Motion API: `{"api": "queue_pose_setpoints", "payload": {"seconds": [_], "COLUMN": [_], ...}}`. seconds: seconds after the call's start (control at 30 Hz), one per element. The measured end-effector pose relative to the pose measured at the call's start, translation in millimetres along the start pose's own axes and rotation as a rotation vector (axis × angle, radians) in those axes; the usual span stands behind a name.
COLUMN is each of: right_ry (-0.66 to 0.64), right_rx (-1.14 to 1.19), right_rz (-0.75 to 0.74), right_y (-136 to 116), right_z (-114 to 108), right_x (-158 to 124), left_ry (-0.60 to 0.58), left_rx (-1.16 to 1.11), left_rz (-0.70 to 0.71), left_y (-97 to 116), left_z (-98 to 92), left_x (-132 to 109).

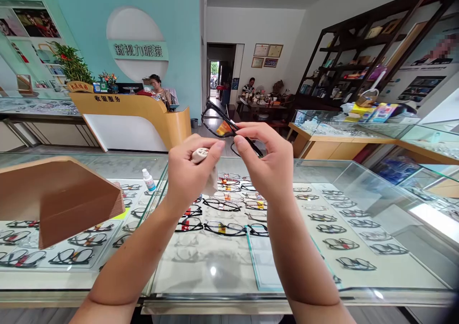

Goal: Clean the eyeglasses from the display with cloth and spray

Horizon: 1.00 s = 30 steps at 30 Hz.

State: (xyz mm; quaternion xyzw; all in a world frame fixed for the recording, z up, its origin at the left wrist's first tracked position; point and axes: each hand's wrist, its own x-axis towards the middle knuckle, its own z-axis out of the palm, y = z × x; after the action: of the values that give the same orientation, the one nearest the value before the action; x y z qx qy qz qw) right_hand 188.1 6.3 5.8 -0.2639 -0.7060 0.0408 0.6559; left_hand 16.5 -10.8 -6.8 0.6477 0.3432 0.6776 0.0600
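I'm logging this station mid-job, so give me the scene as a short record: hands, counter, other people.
left hand: holds a bunched pale cloth, part hanging below
right hand: pinches dark-framed eyeglasses, raised above the counter
glass counter: rows of spectacles inside
left side: small white bottle; brown angular object
other people: one behind the wooden desk, one farther back

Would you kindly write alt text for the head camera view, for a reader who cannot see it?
A person's right hand holds dark-framed eyeglasses up over a glass display case, while the left hand pinches a bunched pale cloth beside them. Rows of other glasses lie in the case; a small white bottle stands to the left, a service counter beyond.
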Motion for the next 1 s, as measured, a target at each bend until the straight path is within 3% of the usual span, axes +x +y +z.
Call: {"api": "queue_pose_setpoints", "payload": {"seconds": [0.23, 0.43, 0.6, 0.73, 0.87, 1.0], "right_ry": [-0.042, -0.157, -0.155, 0.014, 0.187, 0.159], "right_rx": [-0.274, -0.301, -0.225, -0.161, -0.145, -0.121], "right_rz": [-0.122, -0.057, 0.026, 0.068, 0.021, 0.048], "right_y": [-5.1, -7.9, -9.5, -12.0, -11.8, -10.1], "right_z": [17.6, 16.0, 12.2, 3.7, 0.1, 2.9], "right_x": [-9.0, -9.4, -7.2, -5.4, -6.0, -8.2], "left_ry": [-0.041, -0.04, -0.111, -0.366, -0.818, -1.249], "left_rx": [-0.169, -0.172, -0.078, 0.119, 0.425, 0.699], "left_rz": [-0.346, -0.382, -0.392, -0.357, -0.328, -0.245], "left_y": [-4.2, -18.0, -24.0, -23.7, -23.3, -29.0], "left_z": [3.2, 1.5, -5.3, -9.9, 0.1, 22.4], "left_x": [4.2, 12.5, 19.2, 20.5, 11.9, -5.9]}}
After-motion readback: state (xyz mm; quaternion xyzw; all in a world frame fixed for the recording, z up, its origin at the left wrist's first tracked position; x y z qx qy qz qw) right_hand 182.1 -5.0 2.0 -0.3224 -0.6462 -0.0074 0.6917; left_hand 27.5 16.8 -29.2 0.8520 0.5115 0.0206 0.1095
